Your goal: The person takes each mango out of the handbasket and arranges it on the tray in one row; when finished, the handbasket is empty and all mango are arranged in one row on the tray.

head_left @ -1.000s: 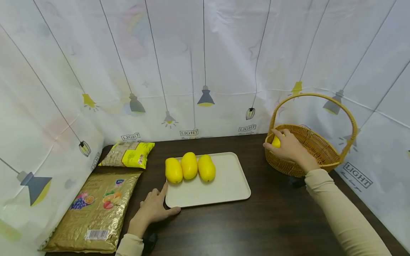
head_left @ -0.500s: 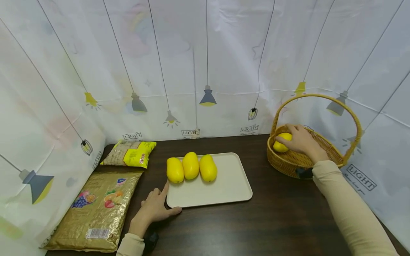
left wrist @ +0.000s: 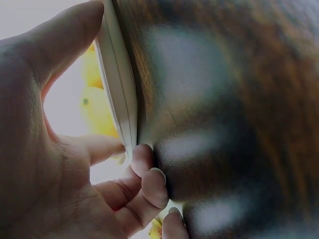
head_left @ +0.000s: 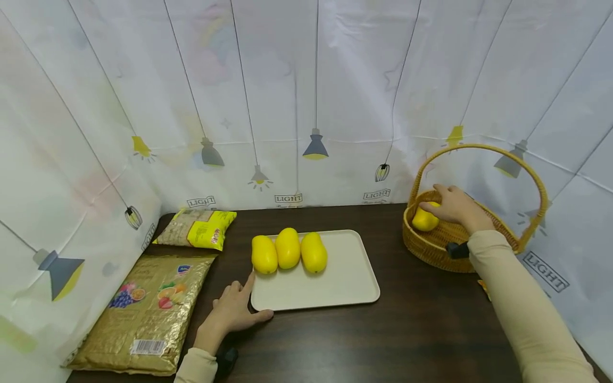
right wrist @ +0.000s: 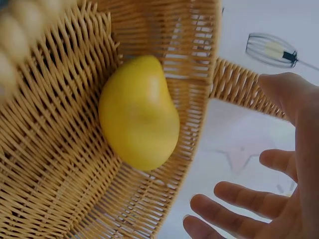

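In the head view, my left hand (head_left: pixel 231 313) is at the left side of a cream tray (head_left: pixel 345 287), thumb and index finger spread apart and touching its edge. The left wrist view shows that thumb on the rim of the tray (left wrist: pixel 115 74). Three yellow mangoes (head_left: pixel 288 248) lie side by side on the tray's left half. Another mango (right wrist: pixel 139 114) lies inside the wicker basket (head_left: pixel 438 255), against its left end. My right hand (head_left: pixel 457 207) hovers over the basket; the right wrist view has its fingers spread, apart from the mango.
A gold printed bag (head_left: pixel 148 314) lies at the left, with a smaller yellow bag (head_left: pixel 196 229) behind it. The basket's tall handle (head_left: pixel 483 147) arches above the right hand. A patterned curtain (head_left: pixel 335 106) stands behind the dark table (head_left: pixel 335 340).
The right hand has carried a mango over the basket's left rim, lowered it inside and let go. The left hand stays at the tray. The view has shifted slightly.
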Motion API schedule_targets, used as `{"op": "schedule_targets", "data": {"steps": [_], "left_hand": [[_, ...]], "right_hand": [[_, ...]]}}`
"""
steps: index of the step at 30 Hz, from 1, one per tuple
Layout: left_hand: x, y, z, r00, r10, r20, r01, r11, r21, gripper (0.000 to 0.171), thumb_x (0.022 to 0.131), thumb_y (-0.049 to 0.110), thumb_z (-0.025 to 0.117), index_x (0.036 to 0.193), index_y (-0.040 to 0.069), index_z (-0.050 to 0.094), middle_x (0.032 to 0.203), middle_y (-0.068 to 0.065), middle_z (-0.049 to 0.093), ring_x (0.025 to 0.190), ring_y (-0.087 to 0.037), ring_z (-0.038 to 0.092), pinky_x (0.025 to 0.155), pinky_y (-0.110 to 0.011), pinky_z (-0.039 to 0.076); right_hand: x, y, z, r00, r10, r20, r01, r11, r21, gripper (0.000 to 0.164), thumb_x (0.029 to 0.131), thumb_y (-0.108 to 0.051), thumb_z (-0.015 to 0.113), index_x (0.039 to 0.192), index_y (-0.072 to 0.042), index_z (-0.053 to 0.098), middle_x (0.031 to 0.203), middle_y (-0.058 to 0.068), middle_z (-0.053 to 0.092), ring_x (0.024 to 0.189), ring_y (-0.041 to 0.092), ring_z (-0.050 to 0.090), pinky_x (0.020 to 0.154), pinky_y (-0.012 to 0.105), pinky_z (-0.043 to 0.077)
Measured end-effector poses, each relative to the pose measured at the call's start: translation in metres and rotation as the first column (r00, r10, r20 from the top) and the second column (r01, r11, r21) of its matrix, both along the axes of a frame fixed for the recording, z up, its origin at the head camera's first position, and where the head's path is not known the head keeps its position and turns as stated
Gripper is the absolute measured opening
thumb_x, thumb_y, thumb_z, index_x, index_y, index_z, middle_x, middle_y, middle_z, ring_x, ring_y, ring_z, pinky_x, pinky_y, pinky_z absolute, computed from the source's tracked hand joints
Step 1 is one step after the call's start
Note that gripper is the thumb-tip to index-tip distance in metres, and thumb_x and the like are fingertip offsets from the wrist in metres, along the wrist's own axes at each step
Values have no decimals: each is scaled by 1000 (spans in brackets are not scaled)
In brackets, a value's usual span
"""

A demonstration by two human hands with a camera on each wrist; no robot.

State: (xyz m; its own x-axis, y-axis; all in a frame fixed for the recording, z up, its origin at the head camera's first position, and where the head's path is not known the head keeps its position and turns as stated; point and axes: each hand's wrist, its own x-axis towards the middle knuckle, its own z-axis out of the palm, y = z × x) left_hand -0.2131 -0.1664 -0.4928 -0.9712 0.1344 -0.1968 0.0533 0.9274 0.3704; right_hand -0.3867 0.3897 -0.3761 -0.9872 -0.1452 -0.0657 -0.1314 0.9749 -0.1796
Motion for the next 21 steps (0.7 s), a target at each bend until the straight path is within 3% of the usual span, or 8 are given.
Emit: {"op": "schedule_targets", "data": {"steps": [13, 21], "left_hand": [[-2, -1, -1, 1000, 3, -18, -3, 1000, 19, 112, 75, 71, 74, 162, 26, 21, 115, -15, 55, 101, -29, 51, 81, -65, 44], [-2, -2, -3, 1000, 2, -25, -1, 1000, 27, 112, 74, 70, 75, 162, 24, 23, 121, -16, 55, 108, -31, 53, 80, -62, 44]], "right_hand": [[-22, 2, 5, 1000, -11, -26, 11, 1000, 14, 95, 98, -68, 42, 155, 7, 25, 146, 48, 29, 130, 66, 32, 104, 76, 32], [-34, 6, -6, 1000, 25, 19, -25, 999, 26, 92, 99, -65, 41, 155, 6, 26, 143, 46, 38, 129, 64, 37, 102, 74, 35]]}}
